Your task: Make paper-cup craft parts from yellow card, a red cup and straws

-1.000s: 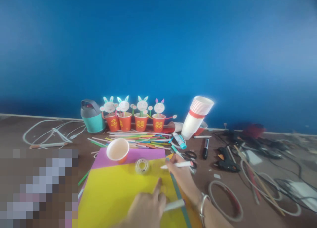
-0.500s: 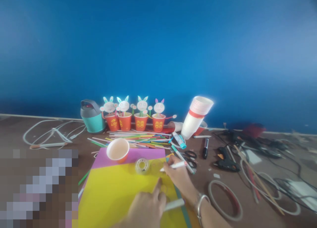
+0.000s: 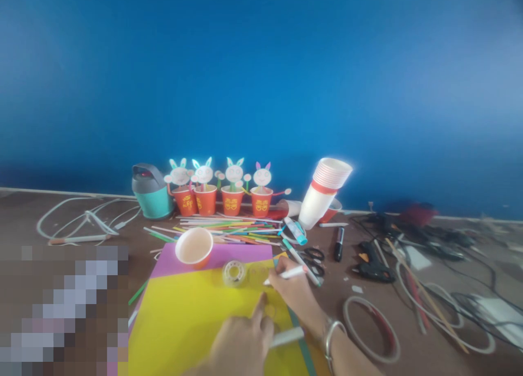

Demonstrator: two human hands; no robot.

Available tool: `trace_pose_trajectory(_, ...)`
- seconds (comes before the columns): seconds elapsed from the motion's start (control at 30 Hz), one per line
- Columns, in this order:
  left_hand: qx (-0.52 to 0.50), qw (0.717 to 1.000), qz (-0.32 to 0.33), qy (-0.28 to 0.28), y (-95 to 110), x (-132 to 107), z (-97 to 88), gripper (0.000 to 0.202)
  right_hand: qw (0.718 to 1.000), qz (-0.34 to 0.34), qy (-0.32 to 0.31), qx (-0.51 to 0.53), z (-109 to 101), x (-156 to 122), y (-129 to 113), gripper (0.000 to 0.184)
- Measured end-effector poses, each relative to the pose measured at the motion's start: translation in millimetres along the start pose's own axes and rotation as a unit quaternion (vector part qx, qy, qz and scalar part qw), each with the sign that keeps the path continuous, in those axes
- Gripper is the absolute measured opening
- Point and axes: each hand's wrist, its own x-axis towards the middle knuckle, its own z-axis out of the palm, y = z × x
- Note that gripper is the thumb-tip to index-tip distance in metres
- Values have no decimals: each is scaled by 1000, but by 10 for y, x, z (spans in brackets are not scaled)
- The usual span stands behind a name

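My right hand (image 3: pixel 289 280) is closed around a white marker (image 3: pixel 293 272) with a pinkish end. Its tip points at the yellow paper (image 3: pixel 183 316), near faint round outlines. My left hand (image 3: pixel 243 340) rests on that sheet, index finger stretched toward the marker's tip and the other fingers curled. From beside its curled fingers sticks out a white pen-like stick (image 3: pixel 288 337), apparently held there. A clear tape roll (image 3: pixel 234 273) lies just left of the marker tip. On the purple paper (image 3: pixel 241 253) behind stands a paper cup (image 3: pixel 195 247).
Several red cups with rabbit figures (image 3: pixel 232 199) line the wall beside a teal container (image 3: pixel 153 196). Colored sticks (image 3: pixel 229 231) lie before them. To the right are stacked white cups (image 3: pixel 324 190), scissors (image 3: pixel 314 261), a black marker (image 3: pixel 339 244), a glue gun (image 3: pixel 373 264) and a tape ring (image 3: pixel 371 329).
Almost nothing differs. The right-hand marker's tip has shifted very slightly left, and the left hand stays on the yellow paper.
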Motion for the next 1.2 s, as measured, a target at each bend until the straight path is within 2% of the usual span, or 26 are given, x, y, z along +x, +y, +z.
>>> trace_pose_trajectory(0.23, -12, 1000, 0, -1, 8, -14, -34, 39, 1000, 15, 0, 19, -6, 6, 37, 24)
trace_pose_trajectory(0.43, -23, 1000, 0, -15, -1, -7, -55, 43, 988, 35, 39, 149, -120, 32, 35, 38)
trace_pose_trajectory(0.57, -19, 1000, 1, -15, -8, -5, -51, 43, 996, 14, 59, 71, -165, 24, 72, 31)
trace_pose_trajectory(0.77, -19, 1000, 0, -12, -12, -12, -47, 45, 998, -25, 48, -17, -127, -26, 91, 29)
trace_pose_trajectory(0.87, -17, 1000, 4, -6, -7, -13, -46, 51, 998, -12, 47, -26, -114, -24, 104, 27)
trace_pose_trajectory(1.0, -12, 1000, -25, -11, 5, -3, -35, 66, 999, 0, 30, -20, -111, -10, 111, 25)
trace_pose_trajectory(1.2, 26, 1000, -4, 6, 6, 11, 25, 59, 999, 2, 24, -31, -109, -6, 97, 25)
